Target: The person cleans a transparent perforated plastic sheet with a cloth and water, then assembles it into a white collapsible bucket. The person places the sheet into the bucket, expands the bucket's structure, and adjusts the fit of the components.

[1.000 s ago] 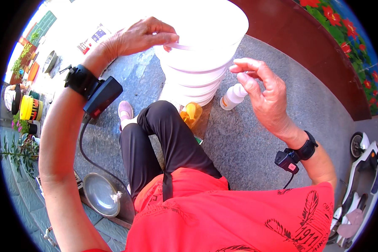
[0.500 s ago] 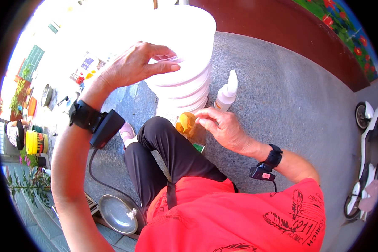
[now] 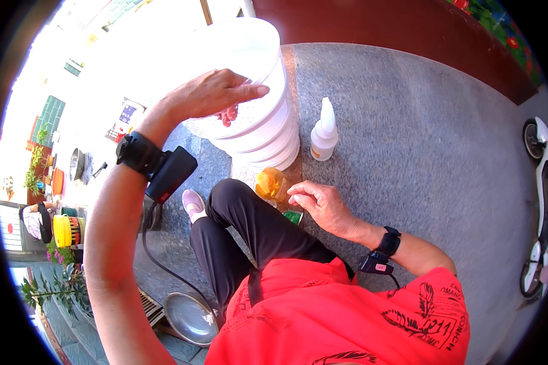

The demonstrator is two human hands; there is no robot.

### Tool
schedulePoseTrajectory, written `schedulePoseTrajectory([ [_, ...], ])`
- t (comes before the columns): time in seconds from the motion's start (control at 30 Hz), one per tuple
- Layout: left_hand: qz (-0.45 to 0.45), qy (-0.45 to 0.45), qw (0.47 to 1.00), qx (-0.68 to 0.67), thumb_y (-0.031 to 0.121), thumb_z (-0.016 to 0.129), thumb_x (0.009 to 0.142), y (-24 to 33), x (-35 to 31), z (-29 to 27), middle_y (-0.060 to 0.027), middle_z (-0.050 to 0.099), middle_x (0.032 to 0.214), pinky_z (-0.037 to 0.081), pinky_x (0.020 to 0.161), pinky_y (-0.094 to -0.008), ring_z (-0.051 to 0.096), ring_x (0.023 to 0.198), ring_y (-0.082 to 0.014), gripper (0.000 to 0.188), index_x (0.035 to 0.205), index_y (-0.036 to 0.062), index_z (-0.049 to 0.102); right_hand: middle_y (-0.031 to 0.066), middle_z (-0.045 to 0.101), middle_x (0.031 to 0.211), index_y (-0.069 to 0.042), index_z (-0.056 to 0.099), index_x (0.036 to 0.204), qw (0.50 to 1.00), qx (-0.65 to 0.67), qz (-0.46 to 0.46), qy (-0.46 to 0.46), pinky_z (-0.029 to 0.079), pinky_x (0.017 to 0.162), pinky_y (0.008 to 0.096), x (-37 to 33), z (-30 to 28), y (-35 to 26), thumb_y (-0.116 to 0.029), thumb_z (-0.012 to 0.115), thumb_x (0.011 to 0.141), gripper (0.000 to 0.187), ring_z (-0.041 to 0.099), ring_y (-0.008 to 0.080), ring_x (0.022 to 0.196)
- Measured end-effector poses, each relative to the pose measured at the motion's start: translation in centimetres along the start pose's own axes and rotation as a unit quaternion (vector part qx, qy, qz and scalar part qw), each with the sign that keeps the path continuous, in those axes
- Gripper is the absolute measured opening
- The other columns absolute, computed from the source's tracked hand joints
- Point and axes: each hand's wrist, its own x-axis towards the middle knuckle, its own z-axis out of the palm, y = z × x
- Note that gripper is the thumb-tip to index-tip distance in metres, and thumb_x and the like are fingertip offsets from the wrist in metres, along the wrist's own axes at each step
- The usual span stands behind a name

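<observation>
Left hand (image 3: 220, 92): I have it at the near rim of the white tubs (image 3: 275, 139), thumb stretched along the top and some fingertips showing below. Glare washes out the rim, so I cannot tell whether I am clamped on it.
White tubs: upright on the paved floor (image 3: 408, 140) in front of me, looking like a nested stack. My left hand has been at this rim throughout the last second.
Right hand (image 3: 327, 208): fingers loosely curled, nothing visible in them; I cannot tell whether thumb and forefinger meet. A second ago it was up in front of the spray bottle (image 3: 324, 145); now it is low, near my knee (image 3: 237, 199).
Spray bottle: upright just right of the tubs, well apart from both my hands, no longer overlapped by my fingers.
Amber bundle (image 3: 270, 184): on the floor at the foot of the tubs. My right fingertips are just beside it; whether they touch, I cannot make out.
Green packet (image 3: 293, 216): lying flat below the bundle, near my right hand.
What the shift means: I judge that my right hand's work has moved from the bottle to the bundle, while my left keeps its place at the tubs.
</observation>
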Motion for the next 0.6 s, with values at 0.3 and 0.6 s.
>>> schedulePoseTrajectory([
  [0.3,0.007,-0.093,0.996,0.006,0.084,0.035,0.082,-0.8,-1.0,-1.5,-0.0106,0.073,0.091,0.058,0.080,-0.0396,0.072,0.083,-0.0222,0.085,0.100,0.0110,0.075,0.0133,0.072,0.086,0.001,0.065,0.100,1.000,0.005,0.011,0.002,0.055,0.073,0.0320,-1.2,0.4,1.4,-0.010,0.055,0.094,0.016,0.072,0.0224,0.083],
  [0.6,0.026,-0.006,0.986,-0.164,0.052,0.039,0.101,-1.0,-0.3,-0.8,-0.0132,0.073,0.095,0.061,0.073,-0.0319,0.073,0.081,-0.0193,0.058,0.130,0.0072,0.060,0.0128,0.072,0.085,0.000,0.065,0.103,0.999,0.034,0.029,-0.016,0.055,0.074,0.0319,-1.1,1.0,1.4,-0.012,0.055,0.095,0.018,0.072,0.0211,0.083],
])
